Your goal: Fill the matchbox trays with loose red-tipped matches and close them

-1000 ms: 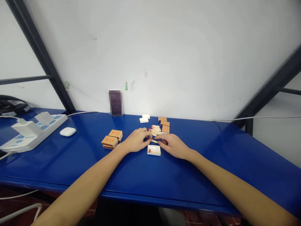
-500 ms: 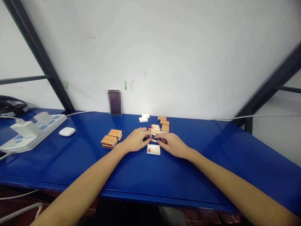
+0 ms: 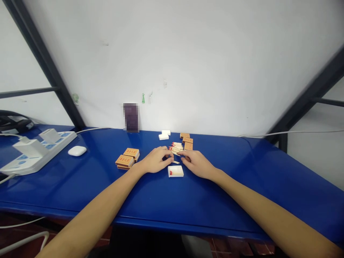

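Observation:
A small white matchbox tray (image 3: 175, 171) with a few red-tipped matches in it lies on the blue table (image 3: 166, 200), between my two hands. Just behind it is a loose pile of matches (image 3: 176, 147). My left hand (image 3: 155, 160) rests curled beside the tray, its fingertips pinched at the near edge of the pile. My right hand (image 3: 195, 163) lies palm down, thumb and forefinger pinched on matches at the pile's front. One stray match (image 3: 176, 162) lies between the hands.
Orange matchbox sleeves (image 3: 128, 158) are stacked to the left, more orange sleeves (image 3: 187, 140) behind the pile, and white trays (image 3: 164, 135) near the wall. At far left sit a white earbud case (image 3: 77, 151) and a power strip (image 3: 32, 150) with plugs.
My right hand has shifted forward from beside the tray to the front of the match pile. The left hand has barely moved.

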Demonstrator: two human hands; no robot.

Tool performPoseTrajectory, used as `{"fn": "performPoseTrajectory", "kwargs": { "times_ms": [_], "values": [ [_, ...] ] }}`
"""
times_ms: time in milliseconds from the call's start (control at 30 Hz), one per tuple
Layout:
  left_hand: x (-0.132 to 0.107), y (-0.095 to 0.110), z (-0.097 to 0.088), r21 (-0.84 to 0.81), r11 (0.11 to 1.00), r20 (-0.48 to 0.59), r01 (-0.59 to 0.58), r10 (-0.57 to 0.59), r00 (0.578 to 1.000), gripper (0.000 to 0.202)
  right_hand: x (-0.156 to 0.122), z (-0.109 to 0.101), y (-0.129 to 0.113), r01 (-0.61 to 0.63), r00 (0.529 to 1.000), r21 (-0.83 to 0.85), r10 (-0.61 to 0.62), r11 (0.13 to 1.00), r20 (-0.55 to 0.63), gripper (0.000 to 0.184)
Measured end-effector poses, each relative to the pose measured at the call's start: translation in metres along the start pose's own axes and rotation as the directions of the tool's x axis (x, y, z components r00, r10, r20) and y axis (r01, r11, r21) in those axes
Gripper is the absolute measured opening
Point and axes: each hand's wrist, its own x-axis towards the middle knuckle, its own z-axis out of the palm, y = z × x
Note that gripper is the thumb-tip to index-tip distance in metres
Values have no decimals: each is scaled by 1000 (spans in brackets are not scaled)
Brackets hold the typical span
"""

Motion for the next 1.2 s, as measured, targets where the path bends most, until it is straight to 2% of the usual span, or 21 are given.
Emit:
{"fn": "performPoseTrajectory", "kwargs": {
  "times_ms": [67, 200, 433, 633, 833, 1000, 1200],
  "values": [
    [1, -3, 2, -48, 999, -26, -1, -1, 1000, 24, 0, 0, -1, -3, 1000, -15, 3, 1000, 6, 34],
    [3, -9, 7, -116, 993, -144, 20, -37, 989, 26, 0, 0, -1, -13, 1000, -38, 13, 999, 11, 34],
    [1, -15, 7, 121, 981, -179, 152, -129, 975, 28, -2, 0, -2, 6, 1000, -20, -6, 1000, 13, 32],
    [1, -13, 6, 166, 974, -151, 154, -130, 980, 30, -2, 0, -1, 29, 1000, -11, -29, 1000, -6, 30],
    [0, -12, 5, 198, 974, -66, 110, -99, 993, 28, 0, 2, 3, 18, 997, 25, -16, 1000, -71, 21],
    [1, -11, 3, 63, 997, -54, 41, -37, 998, 29, 2, 4, 7, 5, 997, 27, -3, 1000, -81, 19],
    [1, -8, -3, -54, 999, 38, 6, -4, 999, 21, 3, 2, 5, 25, 997, 11, -24, 1000, -71, 20]
  ]
}}
